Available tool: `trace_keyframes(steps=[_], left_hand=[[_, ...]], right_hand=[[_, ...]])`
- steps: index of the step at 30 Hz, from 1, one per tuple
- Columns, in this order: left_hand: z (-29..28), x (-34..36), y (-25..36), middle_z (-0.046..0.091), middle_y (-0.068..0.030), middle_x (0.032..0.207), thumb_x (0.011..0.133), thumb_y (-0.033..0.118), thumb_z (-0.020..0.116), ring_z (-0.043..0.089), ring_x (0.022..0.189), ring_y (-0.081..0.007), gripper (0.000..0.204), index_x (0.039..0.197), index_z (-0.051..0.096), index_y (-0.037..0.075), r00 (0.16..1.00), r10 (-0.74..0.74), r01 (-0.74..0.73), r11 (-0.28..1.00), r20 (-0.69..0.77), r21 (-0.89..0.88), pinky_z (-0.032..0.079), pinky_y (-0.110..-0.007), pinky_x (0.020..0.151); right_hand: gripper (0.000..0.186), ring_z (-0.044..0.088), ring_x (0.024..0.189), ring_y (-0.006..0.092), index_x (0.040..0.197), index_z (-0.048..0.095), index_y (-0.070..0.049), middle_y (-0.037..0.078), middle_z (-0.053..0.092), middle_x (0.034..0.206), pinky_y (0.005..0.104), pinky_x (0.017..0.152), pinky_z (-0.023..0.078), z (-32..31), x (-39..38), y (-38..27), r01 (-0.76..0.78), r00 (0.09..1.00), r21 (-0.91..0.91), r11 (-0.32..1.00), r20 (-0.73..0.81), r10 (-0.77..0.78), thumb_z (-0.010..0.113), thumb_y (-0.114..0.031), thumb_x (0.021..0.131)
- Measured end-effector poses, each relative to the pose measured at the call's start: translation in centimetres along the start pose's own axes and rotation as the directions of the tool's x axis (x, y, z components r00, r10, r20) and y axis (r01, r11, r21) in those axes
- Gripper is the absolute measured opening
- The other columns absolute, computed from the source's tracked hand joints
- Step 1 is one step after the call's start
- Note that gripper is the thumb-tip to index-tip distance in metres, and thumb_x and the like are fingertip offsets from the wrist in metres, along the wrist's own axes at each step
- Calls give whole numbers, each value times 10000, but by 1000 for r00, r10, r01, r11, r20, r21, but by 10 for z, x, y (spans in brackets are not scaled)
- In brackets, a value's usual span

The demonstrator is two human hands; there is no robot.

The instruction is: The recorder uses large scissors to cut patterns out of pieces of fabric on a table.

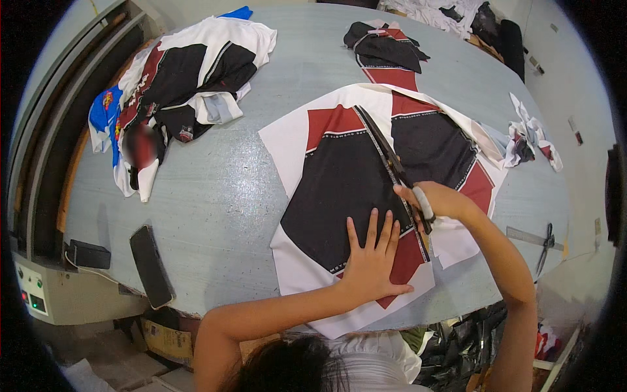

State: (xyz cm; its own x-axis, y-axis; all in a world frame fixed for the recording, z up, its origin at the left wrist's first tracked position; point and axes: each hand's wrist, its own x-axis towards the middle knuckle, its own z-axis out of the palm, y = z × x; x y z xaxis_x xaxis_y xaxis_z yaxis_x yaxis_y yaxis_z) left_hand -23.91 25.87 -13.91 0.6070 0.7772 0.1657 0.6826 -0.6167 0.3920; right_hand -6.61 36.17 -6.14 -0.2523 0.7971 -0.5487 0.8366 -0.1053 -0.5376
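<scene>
A white sheet of fabric printed with a black and dark red panel point(336, 189) lies spread in front of me. My left hand point(373, 264) rests flat on its near part, fingers spread. In my right hand point(439, 199) is a pair of large dark scissors point(384, 145), its long blades pointing away along the panel's right border. Whether the blades are parted is hard to see. Something white shows around the handle by my fingers. To the right of the blades lies another black and red printed panel point(434, 145), with white fabric around it.
Printed fabric pieces point(186, 85) are heaped at the far left, and dark pieces point(385, 49) at the back. Fabric scraps point(530, 140), a ruler point(522, 236) and small scissors point(545, 245) lie rightward. A phone point(151, 264) and a black box point(89, 254) sit near left.
</scene>
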Motion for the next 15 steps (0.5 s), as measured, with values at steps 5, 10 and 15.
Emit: trace_keyframes(steps=[5, 10, 15], left_hand=[[0, 1, 0, 196, -250, 1477, 608, 767, 563, 94, 1386, -431, 1180, 1390, 288, -73, 1000, 5, -5, 1000, -6, -17, 36, -747, 987], [5, -1, -3, 211, -264, 1467, 626, 821, 500, 102, 1379, -445, 1185, 1377, 312, -76, 1000, 19, -18, 1000, -22, 16, 7, -758, 966], [4, -1, -2, 208, -262, 1471, 623, 824, 498, 97, 1381, -445, 1188, 1375, 317, -78, 1000, 21, -21, 999, -15, 27, 10, -760, 963]], right_hand=[[721, 621, 497, 181, 643, 555, -31, 90, 568, 540, 288, 468, 469, -14, 14, -17, -121, 992, 114, 986, 57, 115, 392, -700, 858], [740, 616, 481, 171, 588, 547, -24, 100, 580, 520, 276, 471, 467, -11, 20, -8, -17, 1000, -23, 1000, 22, 18, 350, -672, 887], [726, 605, 451, 175, 558, 540, -37, 86, 567, 496, 285, 464, 463, -21, 33, -12, -33, 995, 108, 994, 102, 22, 365, -657, 892]])
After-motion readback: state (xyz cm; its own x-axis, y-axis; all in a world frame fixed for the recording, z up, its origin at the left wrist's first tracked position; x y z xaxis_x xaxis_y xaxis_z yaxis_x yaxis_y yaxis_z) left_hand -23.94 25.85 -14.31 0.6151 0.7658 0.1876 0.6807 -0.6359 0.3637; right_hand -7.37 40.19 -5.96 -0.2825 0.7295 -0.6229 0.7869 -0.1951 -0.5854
